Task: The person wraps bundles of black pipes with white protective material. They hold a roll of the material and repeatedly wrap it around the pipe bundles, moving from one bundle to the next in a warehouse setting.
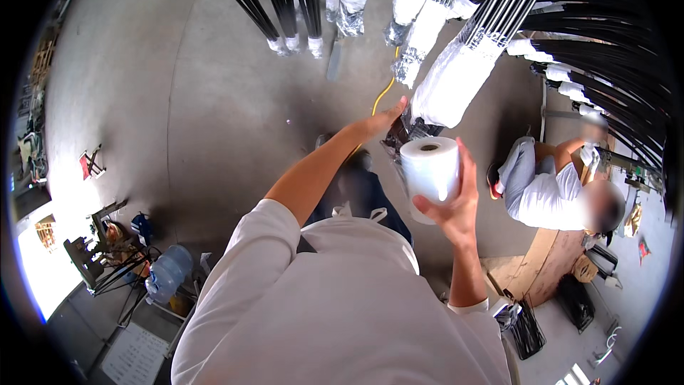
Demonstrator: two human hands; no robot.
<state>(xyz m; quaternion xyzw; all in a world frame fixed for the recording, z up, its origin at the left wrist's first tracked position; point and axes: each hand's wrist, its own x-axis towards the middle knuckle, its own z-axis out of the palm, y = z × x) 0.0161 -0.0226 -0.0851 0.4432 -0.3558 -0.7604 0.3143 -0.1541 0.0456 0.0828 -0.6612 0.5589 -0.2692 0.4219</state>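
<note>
Right hand (pixel 457 207): In the head view, you clamp it on the film roll (pixel 429 175); the thumb shows on the near face, while the other fingers are mostly hidden behind the roll.
Film roll: It sits upright in front of your body, just below the wrapped bundle (pixel 456 89), core opening facing up; your grip covers part of its right side.
Left hand (pixel 385 121): You hold it apart from the right, arm extended, near the bundle's lower end; you cannot tell whether the fingers grip, as their undersides are hidden.
Wrapped bundle: Black rods in white wrapping; the upper ends are cut off by the frame.
Loose film (pixel 396 151): Crumpled and translucent beside the roll; its course toward the bundle is hard to trace.
Yellow cord (pixel 385 90): Runs along the floor; your left forearm hides part of it.
Co-worker (pixel 548 196): Seated to your right, head blurred.
</note>
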